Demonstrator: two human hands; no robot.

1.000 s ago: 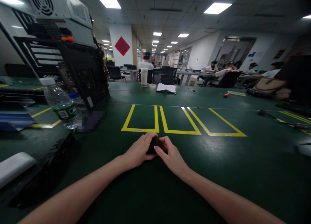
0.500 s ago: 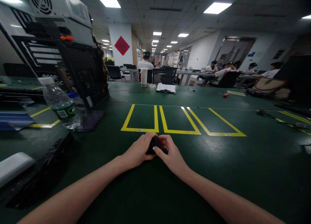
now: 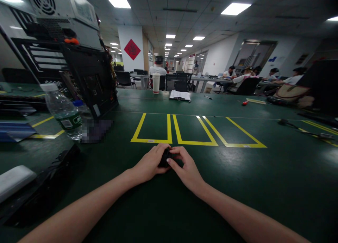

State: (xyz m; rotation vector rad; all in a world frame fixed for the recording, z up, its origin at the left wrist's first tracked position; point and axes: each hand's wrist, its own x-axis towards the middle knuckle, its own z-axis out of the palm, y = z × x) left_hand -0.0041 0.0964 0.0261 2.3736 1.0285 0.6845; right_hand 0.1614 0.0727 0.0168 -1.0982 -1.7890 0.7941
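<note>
A small dark object (image 3: 164,158) sits between my two hands, just in front of the yellow tape outlines on the green table. Its kind is hard to make out, as fingers cover most of it. My left hand (image 3: 151,162) wraps round its left side, fingers over the top and thumb low. From the right, my right hand (image 3: 186,165) pinches its near edge with thumb and fingertips. Both forearms reach in from the bottom corners.
Yellow tape outlines (image 3: 197,144) mark the green table (image 3: 237,193). A water bottle (image 3: 64,113) and a black computer case (image 3: 89,77) stand left. Farther back are a white cup (image 3: 156,84), a clipboard with papers (image 3: 180,95) and a red-ended tool (image 3: 245,103). People sit beyond.
Almost nothing differs. My right fingertips have shifted very slightly on the dark object, and the whole view has moved a touch.
</note>
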